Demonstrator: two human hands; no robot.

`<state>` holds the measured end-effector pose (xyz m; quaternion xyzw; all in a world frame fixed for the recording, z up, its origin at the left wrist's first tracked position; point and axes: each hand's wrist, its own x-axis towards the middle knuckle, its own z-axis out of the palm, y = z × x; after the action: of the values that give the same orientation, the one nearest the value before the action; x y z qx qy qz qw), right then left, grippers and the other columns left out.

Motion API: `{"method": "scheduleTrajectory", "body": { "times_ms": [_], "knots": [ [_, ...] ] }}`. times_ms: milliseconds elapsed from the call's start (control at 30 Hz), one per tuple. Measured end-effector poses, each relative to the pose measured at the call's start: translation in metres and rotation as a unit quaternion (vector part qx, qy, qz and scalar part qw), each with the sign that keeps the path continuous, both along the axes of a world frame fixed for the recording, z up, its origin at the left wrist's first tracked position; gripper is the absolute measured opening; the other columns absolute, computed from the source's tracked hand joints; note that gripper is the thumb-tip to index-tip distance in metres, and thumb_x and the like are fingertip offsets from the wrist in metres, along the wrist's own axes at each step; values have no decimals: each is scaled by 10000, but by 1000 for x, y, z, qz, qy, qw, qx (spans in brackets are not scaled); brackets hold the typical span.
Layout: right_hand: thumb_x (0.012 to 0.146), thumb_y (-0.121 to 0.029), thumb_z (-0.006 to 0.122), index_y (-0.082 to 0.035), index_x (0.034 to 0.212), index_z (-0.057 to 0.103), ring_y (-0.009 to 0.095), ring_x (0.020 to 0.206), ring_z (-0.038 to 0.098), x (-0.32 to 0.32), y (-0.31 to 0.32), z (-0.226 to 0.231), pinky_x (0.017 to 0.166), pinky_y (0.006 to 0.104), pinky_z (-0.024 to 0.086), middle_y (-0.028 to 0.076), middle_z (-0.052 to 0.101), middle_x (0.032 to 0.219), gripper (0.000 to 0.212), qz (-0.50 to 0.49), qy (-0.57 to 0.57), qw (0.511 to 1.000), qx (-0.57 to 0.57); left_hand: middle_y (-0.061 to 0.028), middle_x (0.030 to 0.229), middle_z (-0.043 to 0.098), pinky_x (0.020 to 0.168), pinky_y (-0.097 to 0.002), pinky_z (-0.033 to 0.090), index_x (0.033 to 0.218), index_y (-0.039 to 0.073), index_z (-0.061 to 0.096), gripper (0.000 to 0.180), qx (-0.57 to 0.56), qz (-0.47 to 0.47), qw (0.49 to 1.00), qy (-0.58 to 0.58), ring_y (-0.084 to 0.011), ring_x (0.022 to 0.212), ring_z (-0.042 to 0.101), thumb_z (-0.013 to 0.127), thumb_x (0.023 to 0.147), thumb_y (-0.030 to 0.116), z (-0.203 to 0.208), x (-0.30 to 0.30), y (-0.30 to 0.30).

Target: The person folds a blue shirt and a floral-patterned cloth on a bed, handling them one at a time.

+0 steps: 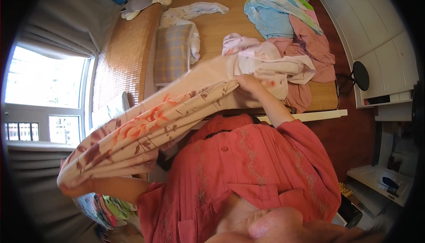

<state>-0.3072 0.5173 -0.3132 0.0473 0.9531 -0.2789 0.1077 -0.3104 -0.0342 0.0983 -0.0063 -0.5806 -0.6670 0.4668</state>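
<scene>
A large cream bed sheet (pixel 150 119) with coral flowers and brown leaves is stretched slantwise between my two hands. At the lower left, my left hand (pixel 75 188) grips one end of it, its fingers partly covered by the folds. My right hand (pixel 249 84) is closed on the sheet's edge near the middle of the view, over the front of the bed. Between the hands the sheet hangs in long folds. The rest of it lies in a loose heap past my right hand, on the bed mat (pixel 221 17).
Pink and blue-green bedding (pixel 274 15) lies crumpled at the far right of the bed. A plaid pillow (pixel 172 50) and a white patterned cloth (pixel 199 9) lie on the left. Beside the window (pixel 44 79) hang grey curtains (pixel 62 26). A black round stool (pixel 361 76) stands right of the bed.
</scene>
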Motion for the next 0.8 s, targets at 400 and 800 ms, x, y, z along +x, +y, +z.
{"method": "scheduleTrajectory", "body": {
  "times_ms": [400,800],
  "knots": [
    [872,-131,580,-9,1072,599,198,804,644,1,195,344,699,309,530,101,673,941,236,-124,699,699,-89,-150,1075,613,753,-391,573,1089,2,580,369,52,-108,982,-144,-278,937,641,461,919,308,-63,-125,74],
    [858,-122,532,-16,1077,621,164,865,604,231,126,246,750,312,493,53,653,959,259,-337,339,861,-174,-167,916,646,699,-313,547,892,-40,600,234,-21,-106,990,-95,-228,808,645,543,870,186,-70,-145,124]
  ]
}}
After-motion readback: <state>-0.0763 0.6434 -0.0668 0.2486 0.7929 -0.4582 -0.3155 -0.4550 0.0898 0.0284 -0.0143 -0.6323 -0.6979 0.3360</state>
